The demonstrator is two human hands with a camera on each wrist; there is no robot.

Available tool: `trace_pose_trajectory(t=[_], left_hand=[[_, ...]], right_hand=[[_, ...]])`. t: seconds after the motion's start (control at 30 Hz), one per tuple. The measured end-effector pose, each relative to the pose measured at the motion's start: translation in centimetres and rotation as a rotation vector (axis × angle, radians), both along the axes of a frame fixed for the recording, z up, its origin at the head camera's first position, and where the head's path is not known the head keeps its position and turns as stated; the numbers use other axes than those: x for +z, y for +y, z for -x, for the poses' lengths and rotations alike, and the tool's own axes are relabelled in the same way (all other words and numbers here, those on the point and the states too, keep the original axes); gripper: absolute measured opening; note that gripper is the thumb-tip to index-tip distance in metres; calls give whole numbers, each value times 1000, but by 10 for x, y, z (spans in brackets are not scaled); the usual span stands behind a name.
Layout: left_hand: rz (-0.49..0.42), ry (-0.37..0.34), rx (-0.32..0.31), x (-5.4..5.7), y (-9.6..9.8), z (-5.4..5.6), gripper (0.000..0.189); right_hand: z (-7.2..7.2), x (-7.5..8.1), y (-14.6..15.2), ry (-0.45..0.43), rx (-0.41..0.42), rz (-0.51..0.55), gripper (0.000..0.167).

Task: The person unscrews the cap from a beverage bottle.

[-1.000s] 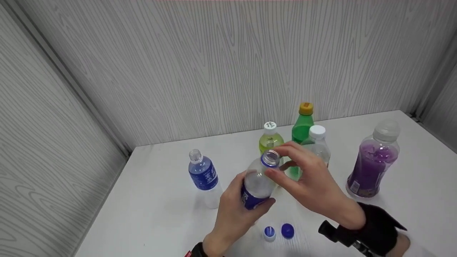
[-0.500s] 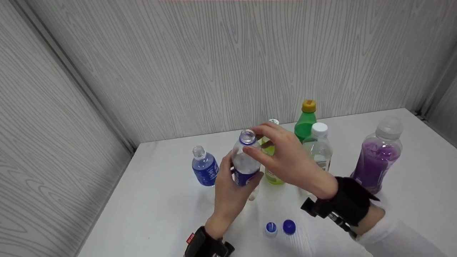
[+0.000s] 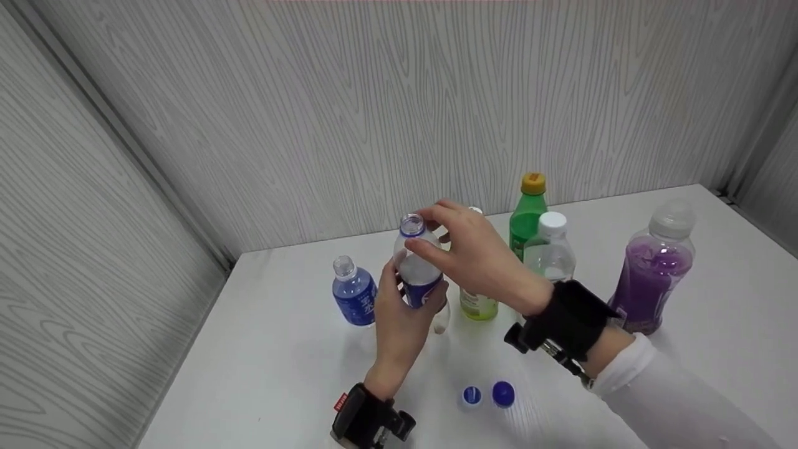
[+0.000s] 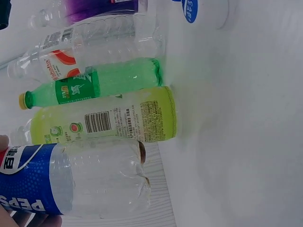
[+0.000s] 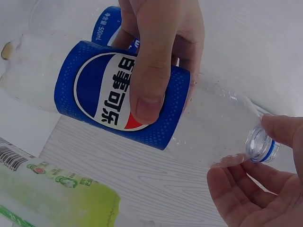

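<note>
My left hand (image 3: pixel 399 330) grips an uncapped, clear Pepsi bottle (image 5: pixel 128 94) round its blue label, the thumb lying across the label. It is held above the white table, mouth upward and slightly tilted. At its open neck my right hand (image 3: pixel 483 259) pinches with the thumb on one side and fingers on the other. The left wrist view has the bottle's clear lower part (image 4: pixel 104 179) with nothing beneath it. Left of my hands stands another open bottle with a blue label (image 3: pixel 355 302). Two blue-topped caps, one printed (image 3: pixel 472 395) and one plain (image 3: pixel 504 394), lie in front.
Behind my right hand stand a yellow-green labelled bottle (image 3: pixel 479 307), a green bottle (image 3: pixel 527 218) with a yellow cap and a clear bottle (image 3: pixel 548 259) with a white cap. Farther right is a wide purple-labelled bottle (image 3: pixel 653 274). A wood-grain panel (image 3: pixel 386 112) rises behind the table.
Both hands have carried the Pepsi bottle leftward and farther from me. The grip of each hand looks the same; the caps and other bottles have stayed put.
</note>
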State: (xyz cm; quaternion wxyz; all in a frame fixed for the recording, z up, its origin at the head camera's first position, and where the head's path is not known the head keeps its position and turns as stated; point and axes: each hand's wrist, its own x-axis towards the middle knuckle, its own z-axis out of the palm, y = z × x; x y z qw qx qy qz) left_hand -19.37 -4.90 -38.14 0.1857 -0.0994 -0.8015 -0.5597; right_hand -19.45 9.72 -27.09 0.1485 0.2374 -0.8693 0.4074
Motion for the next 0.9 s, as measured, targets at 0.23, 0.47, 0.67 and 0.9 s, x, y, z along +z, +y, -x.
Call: trace_pose_trajectory(t=[0.23,0.47,0.67,0.9], left_hand=[[26,2,42,-4,2,5,81],[29,-28,39,-10,1,8,82],[51,-41,39,-15,-1,11,83],[65,-72,50,-22,-1,14,84]], right_hand=[[10,-7,-2,-19,-1,-25,42],[16,-13,-6,-35,-33,-69,44],[19,-20,-7,-10,-35,-82,43],[22,-27,-8,-34,-37,-87,42]])
